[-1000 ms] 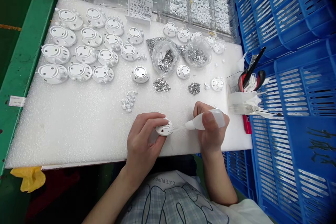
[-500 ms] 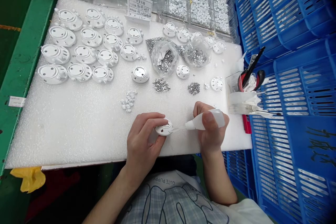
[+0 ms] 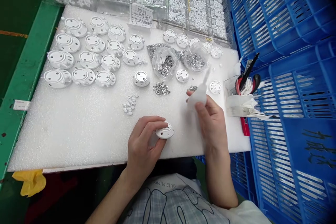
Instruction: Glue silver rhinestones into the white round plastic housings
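1. Head view is showing the left hand (image 3: pixel 143 145) gripping an oval white part (image 3: pixel 168 133), thumb and fingers pressing on its left side. The part is lying near the front edge of a foam sheet (image 3: pixel 78 122), holed face up; whether its underside is touching the sheet, one cannot tell.

2. The right hand (image 3: pixel 214 122) is gripping a translucent bottle (image 3: pixel 197 97), thumb and fingers closing round its body. Its nozzle (image 3: pixel 207 74) is pointing upward and away from the person, well apart from the part. Blur is hiding any contents.

3. Too firm a squeeze is perhaps the main risk: any liquid inside could be escaping through the nozzle, landing on the sheet or on the right-hand clear bag (image 3: pixel 195 57) of metal bits.

4. A small metal pile (image 3: pixel 192 88) is lying just beyond the right hand, partly hidden; a low knuckle or the bottle could be scattering it.

5. The left grip is leaving the part's right end unsupported, so uneven pressure could be making it tip or skid. Should the face be wet, which is not showing, the fingertips could be smearing it.

6. Small white pieces (image 3: pixel 130 105) are sitting beyond the left hand; a careless sweep could be knocking them apart.
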{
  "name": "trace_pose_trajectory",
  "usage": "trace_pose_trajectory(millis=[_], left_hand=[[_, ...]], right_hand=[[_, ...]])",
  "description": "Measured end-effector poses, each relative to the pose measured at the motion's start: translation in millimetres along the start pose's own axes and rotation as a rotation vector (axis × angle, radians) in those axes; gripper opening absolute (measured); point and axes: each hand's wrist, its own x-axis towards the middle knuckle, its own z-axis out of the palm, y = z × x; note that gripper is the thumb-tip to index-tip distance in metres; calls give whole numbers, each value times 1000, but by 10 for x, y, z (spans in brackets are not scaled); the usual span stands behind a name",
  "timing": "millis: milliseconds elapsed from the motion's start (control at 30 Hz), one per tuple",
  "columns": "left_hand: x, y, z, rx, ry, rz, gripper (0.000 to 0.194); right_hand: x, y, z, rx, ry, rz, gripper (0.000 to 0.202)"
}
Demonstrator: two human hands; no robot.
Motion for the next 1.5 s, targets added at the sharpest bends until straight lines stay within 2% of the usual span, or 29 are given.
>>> trace_pose_trajectory(millis=[133, 333, 533, 633, 733, 800, 833, 867, 933, 1000, 1067, 1233, 1500], left_hand=[[-2, -7, 1, 2, -2, 1, 25], [-4, -2, -13, 22, -15, -15, 22], [5, -1, -4, -13, -10, -6, 20], [0, -2, 1, -27, 3, -8, 22], [-8, 2, -9, -47, 23, -14, 21], [-12, 5, -20, -74, 33, -9, 19], [-13, 6, -26, -86, 39, -5, 18], [-14, 6, -31, -94, 47, -2, 17], [-19, 2, -35, -93, 69, 2, 17], [-30, -7, -31, -82, 105, 6, 16], [-48, -22, -22, -87, 151, 15, 15], [-101, -67, 0, -170, 244, 20, 14], [-122, -92, 0, -246, 253, 6, 21]], right_hand=[[92, -104, 16, -268, 21, -59, 17], [204, -92, 121, -500, 86, -192, 13], [235, 1, 158, -543, 106, -216, 10], [200, -14, 88, -547, 107, -218, 24], [81, -153, -16, -494, 248, -234, 39], [-19, -304, -50, -449, 352, -276, 29], [-62, -381, -43, -438, 356, -298, 20], [-96, -451, -17, -437, 317, -317, 12], [-121, -543, 82, -447, 149, -353, 6], [-85, -558, 217, -453, -33, -389, 9], [-1, -520, 349, -484, -136, -407, 12], [279, -441, 586, -684, -199, -354, 15], [537, -448, 806, -961, -255, -240, 22]])
